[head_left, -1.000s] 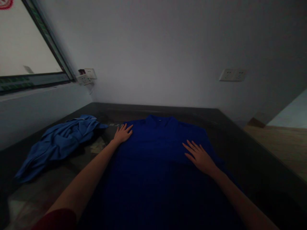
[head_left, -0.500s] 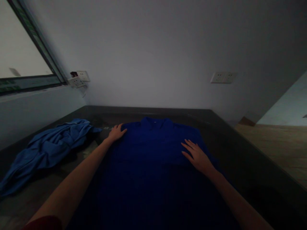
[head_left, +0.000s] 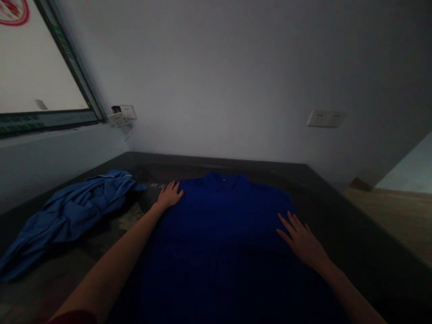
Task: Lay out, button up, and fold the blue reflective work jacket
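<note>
A dark blue collared shirt [head_left: 222, 216] lies spread out on the dark table [head_left: 340, 225], its collar toward the wall. On the shirt's left shoulder edge rests my left hand [head_left: 170, 195], open with the fingers stretched out. My right hand [head_left: 302, 238] is open too, fingers spread, at the shirt's right side near the sleeve. Neither hand grips the cloth. The lower part of the shirt fades into shadow, so its hem cannot be made out.
A crumpled lighter blue garment [head_left: 77, 207] lies on the table's left side. Behind the table stands a grey wall [head_left: 216, 90] with a wall socket [head_left: 326, 119]. At the upper left is a window [head_left: 43, 63], and wooden flooring [head_left: 394, 211] shows at the right.
My right hand has slid outward to the right, from the shirt's chest to its side edge. My left hand stays at the shoulder. The view has shifted slightly.
</note>
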`<act>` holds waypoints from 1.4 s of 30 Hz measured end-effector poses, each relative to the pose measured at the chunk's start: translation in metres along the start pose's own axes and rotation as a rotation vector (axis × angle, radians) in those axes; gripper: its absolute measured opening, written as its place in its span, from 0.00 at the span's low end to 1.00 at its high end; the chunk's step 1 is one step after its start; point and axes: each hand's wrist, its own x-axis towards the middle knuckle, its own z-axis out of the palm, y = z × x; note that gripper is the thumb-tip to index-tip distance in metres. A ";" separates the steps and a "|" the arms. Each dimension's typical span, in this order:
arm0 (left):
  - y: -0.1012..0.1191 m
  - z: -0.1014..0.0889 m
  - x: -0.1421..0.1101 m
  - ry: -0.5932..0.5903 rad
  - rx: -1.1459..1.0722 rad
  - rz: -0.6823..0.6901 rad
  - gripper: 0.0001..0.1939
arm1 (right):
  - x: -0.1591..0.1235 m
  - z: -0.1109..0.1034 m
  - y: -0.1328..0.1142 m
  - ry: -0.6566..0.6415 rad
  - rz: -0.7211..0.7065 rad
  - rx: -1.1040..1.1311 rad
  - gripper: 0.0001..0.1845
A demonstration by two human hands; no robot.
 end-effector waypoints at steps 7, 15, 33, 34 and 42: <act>-0.004 -0.034 -0.020 0.422 -0.269 -0.107 0.27 | 0.001 -0.006 -0.001 -0.030 -0.005 -0.012 0.41; -0.073 -0.087 -0.112 0.055 -0.217 0.018 0.16 | 0.026 -0.058 -0.062 0.138 -0.121 -0.020 0.24; -0.076 -0.131 -0.342 -0.503 -0.291 -0.053 0.21 | 0.143 -0.063 -0.413 -0.296 -0.156 0.428 0.25; -0.074 -0.132 -0.346 -0.499 -0.348 -0.020 0.21 | 0.143 -0.063 -0.419 -0.306 -0.127 0.411 0.27; -0.048 -0.136 -0.373 -0.362 -0.418 0.029 0.23 | 0.149 -0.063 -0.455 -0.409 -0.071 0.255 0.40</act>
